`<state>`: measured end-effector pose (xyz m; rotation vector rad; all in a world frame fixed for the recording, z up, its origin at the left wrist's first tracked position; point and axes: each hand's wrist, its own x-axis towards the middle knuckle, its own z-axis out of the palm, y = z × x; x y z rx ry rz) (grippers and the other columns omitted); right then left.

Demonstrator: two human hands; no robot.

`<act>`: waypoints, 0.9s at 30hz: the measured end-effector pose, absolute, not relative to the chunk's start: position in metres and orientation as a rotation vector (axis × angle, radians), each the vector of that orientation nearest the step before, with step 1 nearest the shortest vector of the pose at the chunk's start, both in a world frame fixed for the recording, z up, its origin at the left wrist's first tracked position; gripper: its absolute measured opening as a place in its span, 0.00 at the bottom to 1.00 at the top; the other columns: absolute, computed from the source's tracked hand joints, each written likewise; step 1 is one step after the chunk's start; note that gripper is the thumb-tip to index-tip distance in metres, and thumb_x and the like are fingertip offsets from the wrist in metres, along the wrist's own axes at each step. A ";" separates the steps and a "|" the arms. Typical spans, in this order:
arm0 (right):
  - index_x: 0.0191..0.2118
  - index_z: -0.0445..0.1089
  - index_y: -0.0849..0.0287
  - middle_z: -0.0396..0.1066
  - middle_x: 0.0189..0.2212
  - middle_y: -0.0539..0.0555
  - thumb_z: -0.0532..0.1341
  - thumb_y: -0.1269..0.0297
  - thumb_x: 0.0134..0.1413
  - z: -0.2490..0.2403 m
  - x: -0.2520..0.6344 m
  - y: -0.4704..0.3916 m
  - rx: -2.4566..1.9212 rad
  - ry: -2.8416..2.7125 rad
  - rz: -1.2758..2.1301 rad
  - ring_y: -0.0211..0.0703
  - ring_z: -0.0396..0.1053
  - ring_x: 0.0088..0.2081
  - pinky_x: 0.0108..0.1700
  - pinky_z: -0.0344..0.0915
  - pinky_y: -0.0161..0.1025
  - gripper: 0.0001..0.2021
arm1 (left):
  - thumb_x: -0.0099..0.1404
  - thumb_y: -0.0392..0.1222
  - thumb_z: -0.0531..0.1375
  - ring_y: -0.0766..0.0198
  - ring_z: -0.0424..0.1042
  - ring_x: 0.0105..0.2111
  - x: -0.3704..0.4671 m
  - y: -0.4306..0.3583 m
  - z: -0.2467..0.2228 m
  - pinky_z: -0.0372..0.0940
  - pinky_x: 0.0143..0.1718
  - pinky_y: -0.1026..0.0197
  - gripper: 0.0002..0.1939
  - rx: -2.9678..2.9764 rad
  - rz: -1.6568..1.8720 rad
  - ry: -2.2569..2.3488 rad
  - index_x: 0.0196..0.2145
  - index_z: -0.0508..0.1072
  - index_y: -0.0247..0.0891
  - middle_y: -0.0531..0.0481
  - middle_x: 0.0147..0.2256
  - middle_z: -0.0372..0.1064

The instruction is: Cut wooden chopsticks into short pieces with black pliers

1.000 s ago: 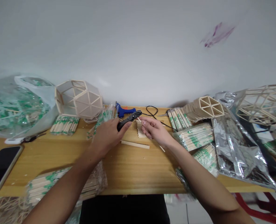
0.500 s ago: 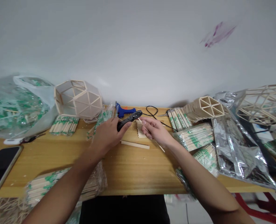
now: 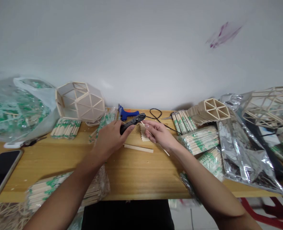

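Note:
My left hand (image 3: 111, 135) is wrapped round a pair of black-handled cutting pliers (image 3: 132, 123), whose head points right. Between the fingertips of my right hand (image 3: 159, 132) is a thin wooden stick (image 3: 165, 152). One end of the stick meets the jaws of the pliers, and the other slants down below the palm towards me. Whether the jaws bite into the wood is too small to tell. Just below the hands, a few sticks (image 3: 139, 148) lie side by side on the wooden table (image 3: 141, 179). Behind my right hand is a row of short cut sticks (image 3: 143, 133), partly hidden.
A blue glue gun (image 3: 128, 113) with a black cord lies behind the pliers. Lattice stick frames (image 3: 90, 102) stand left and right by the wall. Packs of wrapped chopsticks (image 3: 200, 139), a silver bag (image 3: 247, 156), a phone (image 3: 3, 172) and a plastic bag (image 3: 19, 108) lie around.
Almost nothing differs. Both hands, the pliers and the stick stay in nearly the same place.

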<state>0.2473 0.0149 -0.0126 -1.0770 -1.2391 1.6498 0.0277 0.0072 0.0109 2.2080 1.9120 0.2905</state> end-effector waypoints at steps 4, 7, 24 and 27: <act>0.58 0.73 0.62 0.66 0.21 0.44 0.66 0.52 0.61 -0.011 0.247 0.015 -1.082 -1.238 1.657 0.29 0.52 0.17 0.19 0.45 0.31 0.24 | 0.72 0.70 0.42 0.51 0.74 0.37 0.028 0.007 0.013 0.56 0.34 0.56 0.34 2.211 0.294 1.902 0.35 0.72 0.39 0.43 0.35 0.76; 0.56 0.74 0.62 0.66 0.21 0.44 0.66 0.52 0.60 -0.009 0.247 0.015 -1.087 -1.230 1.665 0.29 0.53 0.17 0.19 0.45 0.31 0.24 | 0.72 0.71 0.43 0.52 0.73 0.34 0.029 0.008 0.015 0.54 0.32 0.57 0.35 2.163 0.314 1.883 0.30 0.72 0.39 0.43 0.32 0.75; 0.50 0.76 0.60 0.65 0.21 0.45 0.69 0.51 0.56 -0.007 0.247 0.015 -1.097 -1.112 1.627 0.28 0.51 0.17 0.19 0.42 0.30 0.21 | 0.68 0.73 0.44 0.61 0.70 0.25 0.011 0.021 0.026 0.71 0.31 0.56 0.39 0.701 0.713 0.931 0.32 0.76 0.35 0.44 0.25 0.71; 0.50 0.77 0.60 0.64 0.22 0.45 0.69 0.50 0.56 -0.005 0.247 0.015 -1.097 -1.118 1.618 0.28 0.50 0.18 0.19 0.42 0.30 0.22 | 0.68 0.72 0.45 0.60 0.69 0.23 0.010 0.020 0.031 0.71 0.28 0.55 0.38 0.672 0.691 0.949 0.30 0.76 0.35 0.43 0.24 0.70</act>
